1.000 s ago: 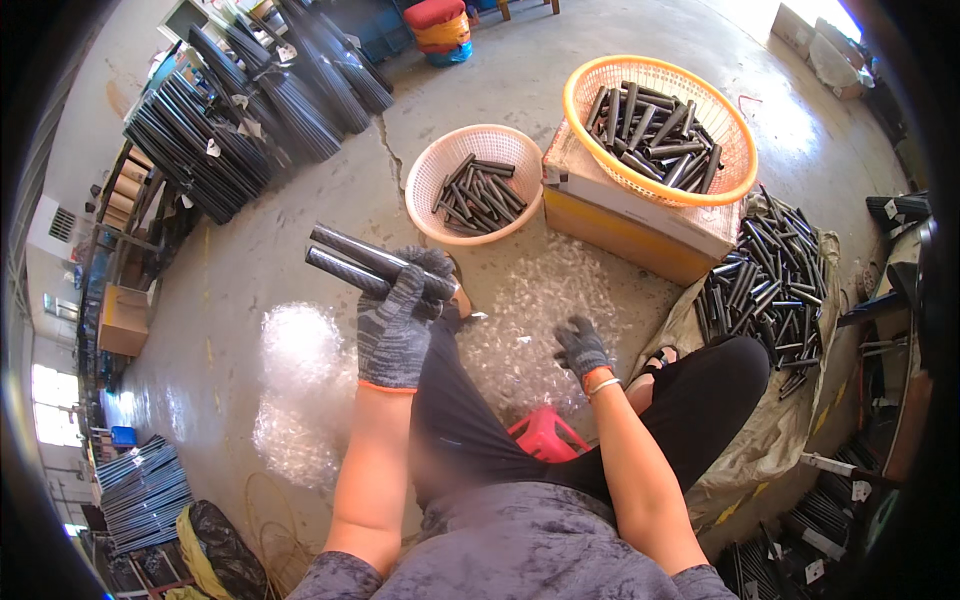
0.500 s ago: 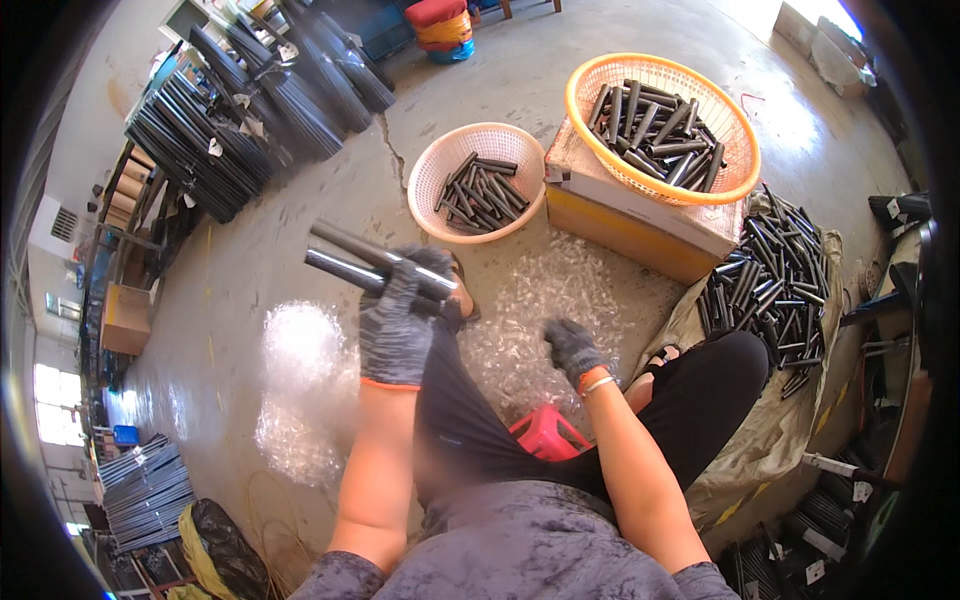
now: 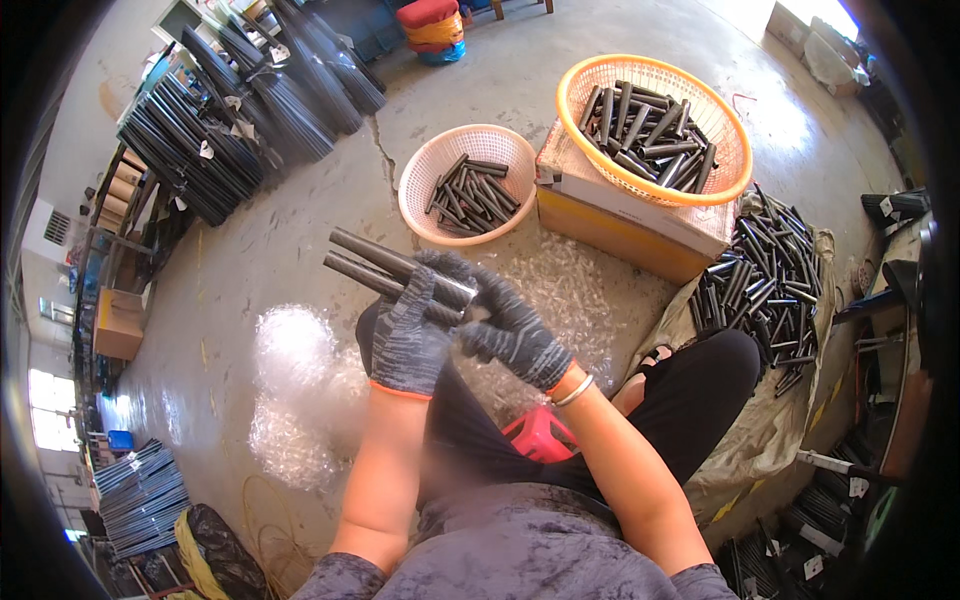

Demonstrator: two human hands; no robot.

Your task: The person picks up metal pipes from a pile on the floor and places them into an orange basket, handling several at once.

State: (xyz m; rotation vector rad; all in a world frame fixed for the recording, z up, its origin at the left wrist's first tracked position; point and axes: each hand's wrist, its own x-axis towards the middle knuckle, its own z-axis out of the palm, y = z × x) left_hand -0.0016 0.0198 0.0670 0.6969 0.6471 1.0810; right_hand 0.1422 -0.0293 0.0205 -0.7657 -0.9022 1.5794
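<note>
My left hand (image 3: 408, 340), in a dark grey knitted glove with an orange cuff, is closed around two black tubes (image 3: 365, 265). The tubes lie side by side and slant up to the left. Against their right-hand ends is my right hand (image 3: 520, 335), gloved the same way, its fingers bent and thumb curled in. Something small and pale shows by its fingertips, too blurred to name. Below and beyond the hands, a heap of small clear plastic pieces (image 3: 575, 305) covers the floor.
A pale basket (image 3: 412, 200) of black tubes stands ahead. To its right, an orange-rimmed basket (image 3: 745, 150) of tubes rests on a cardboard box (image 3: 620, 235). More tubes (image 3: 765, 290) are piled on a sheet (image 3: 770, 430) at right. Clear plastic bags (image 3: 290, 390) lie left.
My right hand has come up from the clear pieces to the tube ends. My left hand has shifted slightly right and down with both tubes.
</note>
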